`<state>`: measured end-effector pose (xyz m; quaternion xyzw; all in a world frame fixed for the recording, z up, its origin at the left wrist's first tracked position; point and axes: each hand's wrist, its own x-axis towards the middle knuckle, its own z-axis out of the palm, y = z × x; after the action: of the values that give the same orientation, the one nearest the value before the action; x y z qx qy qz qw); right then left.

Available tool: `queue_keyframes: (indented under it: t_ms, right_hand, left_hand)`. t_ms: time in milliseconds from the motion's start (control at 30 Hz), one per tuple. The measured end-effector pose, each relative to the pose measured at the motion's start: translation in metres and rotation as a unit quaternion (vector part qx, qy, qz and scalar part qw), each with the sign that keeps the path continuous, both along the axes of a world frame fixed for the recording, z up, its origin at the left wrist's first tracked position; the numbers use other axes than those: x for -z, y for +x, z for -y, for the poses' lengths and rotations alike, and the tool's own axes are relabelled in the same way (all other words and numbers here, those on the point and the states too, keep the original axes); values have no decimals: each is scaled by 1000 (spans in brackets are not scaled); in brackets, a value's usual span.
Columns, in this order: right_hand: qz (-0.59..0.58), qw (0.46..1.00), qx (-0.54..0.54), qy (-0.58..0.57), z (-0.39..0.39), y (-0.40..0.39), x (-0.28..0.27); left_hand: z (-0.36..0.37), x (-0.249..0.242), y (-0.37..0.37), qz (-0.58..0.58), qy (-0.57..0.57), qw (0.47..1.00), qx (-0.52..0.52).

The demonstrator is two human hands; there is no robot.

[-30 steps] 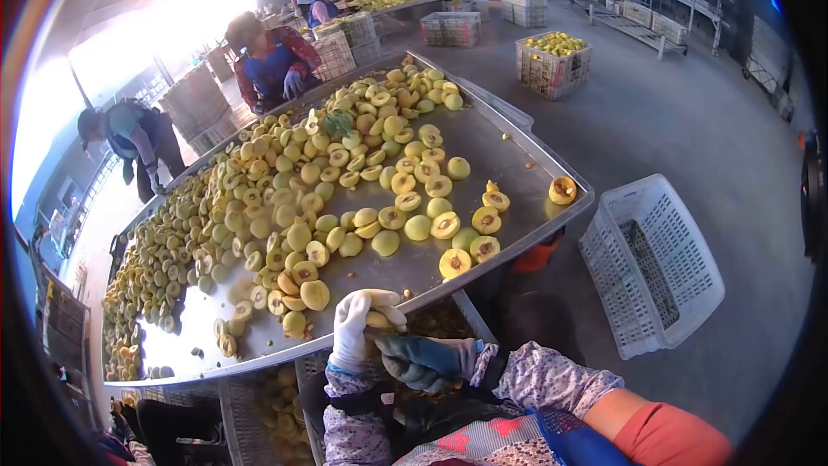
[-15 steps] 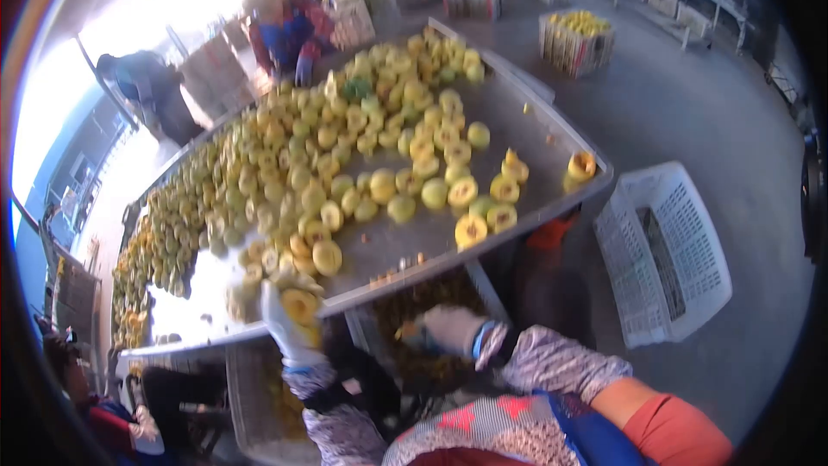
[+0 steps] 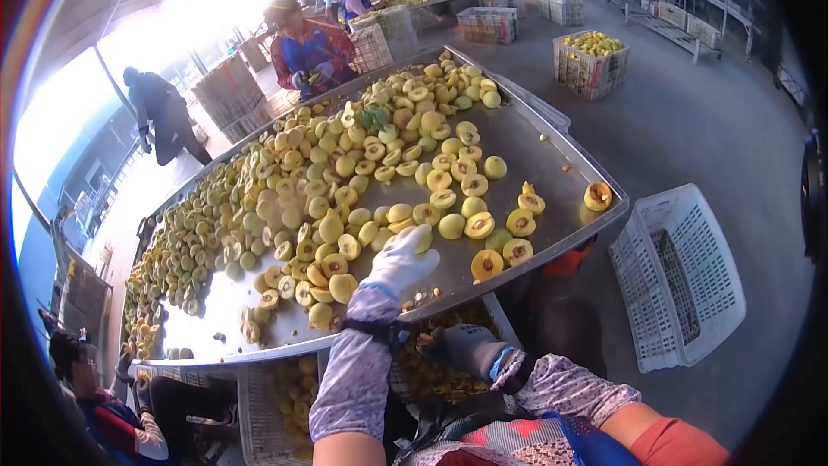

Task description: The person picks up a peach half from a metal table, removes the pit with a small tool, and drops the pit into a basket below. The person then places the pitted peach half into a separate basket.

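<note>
My left hand (image 3: 401, 263), in a white glove, reaches over the near edge of the metal table (image 3: 379, 285). Its fingers close around a yellow-green stone fruit half (image 3: 423, 239). Below the table edge, my right hand (image 3: 470, 350) wears a greyish glove and hovers over a crate of brownish fruit scraps (image 3: 444, 380). The right fingers are curled, and what they hold is too small and dark to name. A wide heap of halved stone fruit (image 3: 332, 229), several with pits showing, covers much of the table.
A white plastic crate (image 3: 625, 263) stands on the floor at the right. Another crate (image 3: 256, 418) with fruit halves is under the table to the left. A person (image 3: 310, 52) works across the table; another (image 3: 112, 406) sits at the lower left. A full fruit crate (image 3: 591, 78) stands behind.
My left hand has left the fruit halves it held by the table's near edge and moved right and farther over the table. My right hand stays low over the scraps. The view has shifted slightly.
</note>
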<state>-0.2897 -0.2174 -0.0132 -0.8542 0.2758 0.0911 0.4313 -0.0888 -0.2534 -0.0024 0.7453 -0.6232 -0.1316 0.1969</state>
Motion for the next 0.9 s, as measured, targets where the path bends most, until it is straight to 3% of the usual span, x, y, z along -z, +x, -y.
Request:
queue_keyframes:
  t_ms: [33,100,267,367,433,467,500,567,600,633,667,733,767,833,900]
  right_hand:
    - [-31,999,-21,26,1,-2,-5]
    - [-32,999,-26,20,3,1,5]
    - [-15,999,-21,-37,-1,5,36]
    - [19,997,-5,-79,-1,1,61]
    - [-43,991,13,-125,-2,-1,31]
    - [8,991,5,-134,1,-8,23]
    - [59,988,-2,-144,3,-13,18]
    - [169,975,109,-92,-1,-3,6]
    - [259,952,153,60,0,6,20]
    - [340,896,195,208,2,16,34]
    - [337,896,195,212,2,23,45]
    - [437,878,195,-19,-1,32,50]
    - [434,879,196,-17,-2,33,47]
    - [413,880,215,95,-6,30,28]
    - [413,880,211,107,-7,35,35]
  left_hand:
    - [8,12,-3,0,-1,1000,3]
    - [17,24,-9,106,32,993,-42]
    - [11,-2,-14,72,175,980,-52]
    - [-9,15,0,69,29,995,-66]
    - [-18,43,20,60,-98,991,-68]
    - [-25,42,29,-159,-90,979,-92]
    - [-31,38,34,-369,-82,918,-119]
    - [-54,0,13,-526,-124,825,-165]
    - [-64,2,12,-590,-143,778,-160]
    - [-71,4,9,-591,-139,777,-166]
    - [-75,7,4,-604,-162,770,-126]
    - [-82,3,-12,-615,-187,760,-98]
    - [-83,5,-18,-617,-184,759,-100]
    - [-84,8,-28,-606,-219,754,-127]
    - [-88,7,-34,-582,-223,770,-135]
